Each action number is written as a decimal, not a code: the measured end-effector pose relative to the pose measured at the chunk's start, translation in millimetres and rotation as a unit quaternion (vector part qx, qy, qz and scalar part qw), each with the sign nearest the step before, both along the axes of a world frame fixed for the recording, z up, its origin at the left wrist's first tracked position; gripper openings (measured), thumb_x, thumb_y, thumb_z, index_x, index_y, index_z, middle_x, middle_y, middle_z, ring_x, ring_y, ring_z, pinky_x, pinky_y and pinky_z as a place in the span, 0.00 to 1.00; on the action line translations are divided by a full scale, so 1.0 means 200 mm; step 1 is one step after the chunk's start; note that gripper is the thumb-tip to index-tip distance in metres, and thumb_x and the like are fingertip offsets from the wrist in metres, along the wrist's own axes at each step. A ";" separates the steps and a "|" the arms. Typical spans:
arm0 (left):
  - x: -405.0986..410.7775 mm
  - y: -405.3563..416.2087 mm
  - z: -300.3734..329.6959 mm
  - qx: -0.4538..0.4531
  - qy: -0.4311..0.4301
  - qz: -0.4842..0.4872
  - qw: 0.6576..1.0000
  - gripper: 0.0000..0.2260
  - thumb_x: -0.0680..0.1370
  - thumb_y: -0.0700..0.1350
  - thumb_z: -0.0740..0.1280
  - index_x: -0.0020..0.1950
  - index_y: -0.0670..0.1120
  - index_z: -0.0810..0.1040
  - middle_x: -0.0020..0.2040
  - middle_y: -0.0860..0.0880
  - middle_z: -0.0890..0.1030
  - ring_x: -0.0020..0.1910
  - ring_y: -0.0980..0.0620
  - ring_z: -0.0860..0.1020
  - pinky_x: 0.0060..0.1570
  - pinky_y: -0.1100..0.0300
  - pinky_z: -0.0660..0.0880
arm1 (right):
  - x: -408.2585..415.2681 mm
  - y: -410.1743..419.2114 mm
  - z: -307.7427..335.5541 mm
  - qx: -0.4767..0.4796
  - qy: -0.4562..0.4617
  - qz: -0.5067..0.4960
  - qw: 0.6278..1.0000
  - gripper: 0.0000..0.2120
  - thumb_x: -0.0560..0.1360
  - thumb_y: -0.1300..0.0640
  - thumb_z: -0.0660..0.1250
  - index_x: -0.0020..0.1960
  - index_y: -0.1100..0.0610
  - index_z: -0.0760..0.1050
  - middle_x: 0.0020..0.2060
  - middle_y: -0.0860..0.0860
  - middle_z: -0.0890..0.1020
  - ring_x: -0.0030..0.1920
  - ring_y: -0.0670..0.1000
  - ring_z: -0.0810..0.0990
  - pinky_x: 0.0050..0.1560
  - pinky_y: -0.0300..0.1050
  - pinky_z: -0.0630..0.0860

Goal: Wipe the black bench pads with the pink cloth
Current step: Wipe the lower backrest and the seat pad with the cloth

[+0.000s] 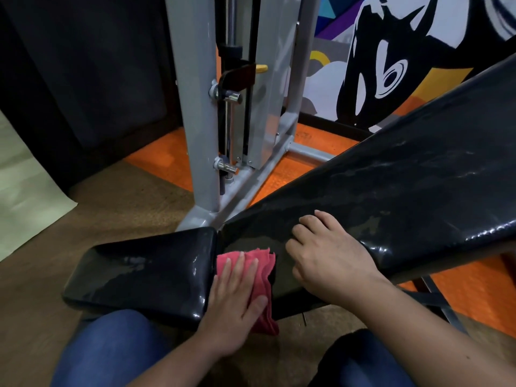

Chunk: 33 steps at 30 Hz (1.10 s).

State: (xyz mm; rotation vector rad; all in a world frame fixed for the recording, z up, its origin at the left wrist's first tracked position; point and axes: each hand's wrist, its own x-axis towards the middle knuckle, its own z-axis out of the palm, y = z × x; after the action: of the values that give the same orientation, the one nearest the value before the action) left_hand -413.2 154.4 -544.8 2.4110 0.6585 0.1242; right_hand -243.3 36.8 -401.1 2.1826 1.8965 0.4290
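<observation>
Glossy black seat pad (145, 272) at left, streaked with damp. Then left hand (237, 300), fingers flat, pressing crumpled pink cloth (259, 277) into the gap between pads. Right hand (326, 255) resting loosely curled, empty, on scuffed backrest pad (405, 185).

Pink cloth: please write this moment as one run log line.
left hand flat on pink cloth | cloth at seat/back pad gap | right hand rests on back pad

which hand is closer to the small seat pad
Left. The left hand presses the pink cloth at the seat pad's right edge; the right hand rests further right on the long back pad.
</observation>
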 end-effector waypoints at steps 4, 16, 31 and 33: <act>0.10 0.02 -0.01 -0.051 -0.029 0.086 0.995 0.27 0.74 0.73 0.33 0.71 0.73 0.28 0.78 0.64 0.31 0.77 0.57 0.29 0.78 0.45 0.39 | 0.00 0.01 0.00 0.011 -0.010 -0.009 1.000 0.14 0.74 0.48 0.61 0.49 0.54 0.82 0.47 0.53 0.81 0.57 0.60 0.78 0.70 0.62 0.68; -0.11 0.12 0.22 -0.398 -0.180 0.141 0.889 0.12 0.83 0.38 0.60 0.58 0.47 0.82 0.56 0.47 0.84 0.55 0.54 0.81 0.59 0.62 0.77 | -0.47 0.28 -0.30 0.026 0.279 -0.014 0.960 0.25 0.80 0.51 0.53 0.73 0.61 0.71 0.70 0.61 0.74 0.73 0.61 0.69 0.77 0.54 0.59; -0.28 0.70 0.03 0.071 0.094 -0.014 0.993 0.11 0.80 0.56 0.61 0.52 0.55 0.80 0.51 0.57 0.77 0.50 0.57 0.77 0.53 0.54 0.75 | -0.45 0.26 -0.46 -0.239 -0.017 -0.008 0.971 0.34 0.83 0.42 0.50 0.82 0.50 0.38 0.80 0.64 0.38 0.77 0.71 0.33 0.66 0.75 0.24; -0.27 0.72 0.02 0.078 0.097 -0.013 0.992 0.11 0.80 0.57 0.61 0.50 0.53 0.79 0.50 0.56 0.77 0.50 0.55 0.77 0.52 0.54 0.75 | -0.41 0.29 -0.42 -0.232 -0.032 -0.038 0.971 0.32 0.84 0.43 0.48 0.82 0.51 0.38 0.81 0.62 0.38 0.78 0.68 0.33 0.69 0.73 0.25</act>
State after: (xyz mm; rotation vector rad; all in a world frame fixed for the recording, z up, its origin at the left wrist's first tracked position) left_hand -467.3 298.8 -540.3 2.6036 0.7288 -0.0732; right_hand -326.0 95.5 -484.1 1.8960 1.6649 0.0310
